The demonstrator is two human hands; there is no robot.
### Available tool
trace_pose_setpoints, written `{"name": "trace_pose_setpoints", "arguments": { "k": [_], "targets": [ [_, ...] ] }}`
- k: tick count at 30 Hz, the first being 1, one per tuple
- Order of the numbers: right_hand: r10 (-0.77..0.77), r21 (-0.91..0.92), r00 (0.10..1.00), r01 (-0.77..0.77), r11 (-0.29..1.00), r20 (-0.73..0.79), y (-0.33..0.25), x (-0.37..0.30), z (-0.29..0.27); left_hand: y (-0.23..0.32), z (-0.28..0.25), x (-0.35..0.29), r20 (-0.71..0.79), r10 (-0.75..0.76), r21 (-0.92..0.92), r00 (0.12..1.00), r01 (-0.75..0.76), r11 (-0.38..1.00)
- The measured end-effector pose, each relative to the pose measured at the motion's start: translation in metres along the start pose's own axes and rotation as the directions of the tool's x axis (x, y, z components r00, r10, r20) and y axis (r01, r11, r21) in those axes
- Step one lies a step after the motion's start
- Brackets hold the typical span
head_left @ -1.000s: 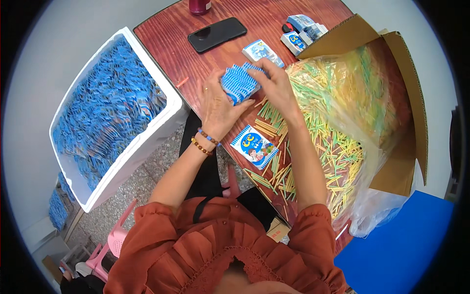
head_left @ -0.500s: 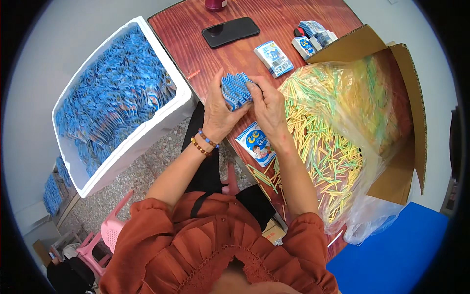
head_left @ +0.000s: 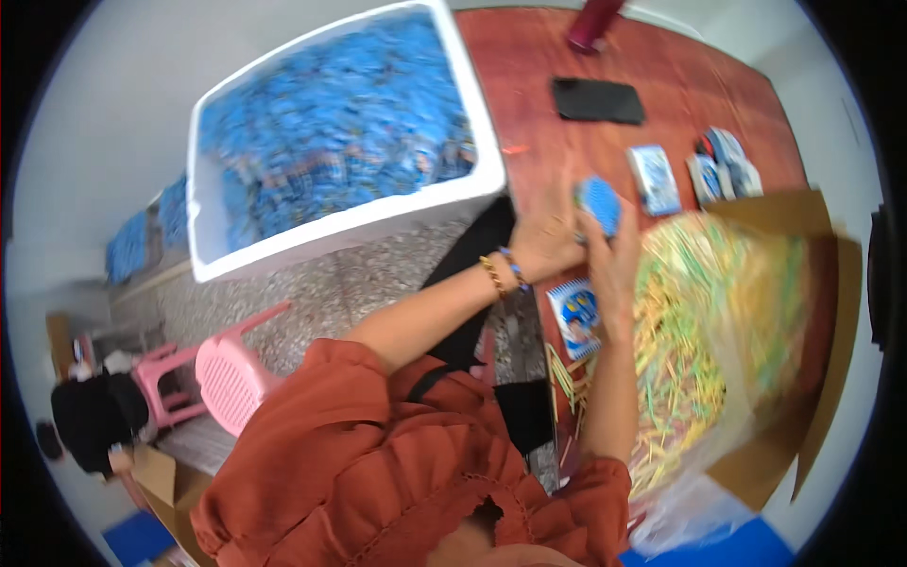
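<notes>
Blurred by motion, a small bundle of blue-and-white packets [head_left: 600, 203] is between my two hands at the near left part of the wooden table. My left hand [head_left: 546, 241], with two beaded bracelets at its wrist, closes on the bundle's left side. Fingers of my right hand [head_left: 616, 260] grip it from the right and below. Just under my hands a single blue-and-white packet [head_left: 576, 317] lies at the table's edge. To the right spreads a heap of thin yellow and green sticks [head_left: 675, 345], partly inside a clear plastic bag [head_left: 746, 350].
A white foam box [head_left: 350, 225] full of blue packets stands left of the table. On the tabletop lie a black phone [head_left: 597, 101], a packet stack [head_left: 654, 180] and more packets [head_left: 723, 175]. An open cardboard carton [head_left: 841, 302] bounds the right; a pink stool [head_left: 231, 383] stands lower left.
The view has swung left, so the table and foam box appear shifted to the right, and more floor and stools show. The packet bundle stays between my hands.
</notes>
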State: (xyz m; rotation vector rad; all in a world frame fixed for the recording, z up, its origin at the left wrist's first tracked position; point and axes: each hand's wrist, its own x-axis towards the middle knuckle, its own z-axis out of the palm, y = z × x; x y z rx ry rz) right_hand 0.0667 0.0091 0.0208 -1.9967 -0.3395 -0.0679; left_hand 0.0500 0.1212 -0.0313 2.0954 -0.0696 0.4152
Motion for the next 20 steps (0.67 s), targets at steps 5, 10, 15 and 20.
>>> {"name": "trace_pose_setpoints", "arguments": {
  "k": [5,10,15,20],
  "targets": [
    [0.108,0.002,0.994,-0.108,0.994,0.010,-0.011,-0.001,-0.005,-0.003,-0.010,0.007,0.045,0.145,-0.203,0.988,-0.133,0.970],
    [0.176,0.056,0.972,-0.187,0.981,0.158,-0.026,0.002,-0.002,-0.004,-0.009,0.007,0.011,0.093,-0.215,0.996,-0.088,0.973],
    [0.199,-0.145,0.973,-0.181,0.973,0.121,-0.021,0.011,0.003,-0.002,-0.014,0.011,0.037,0.044,-0.224,0.998,-0.035,0.974],
    [0.216,-0.039,0.974,-0.214,0.976,0.067,-0.033,0.010,0.011,-0.006,-0.041,0.006,-0.059,0.214,-0.175,0.975,-0.222,0.959]
  ]
}}
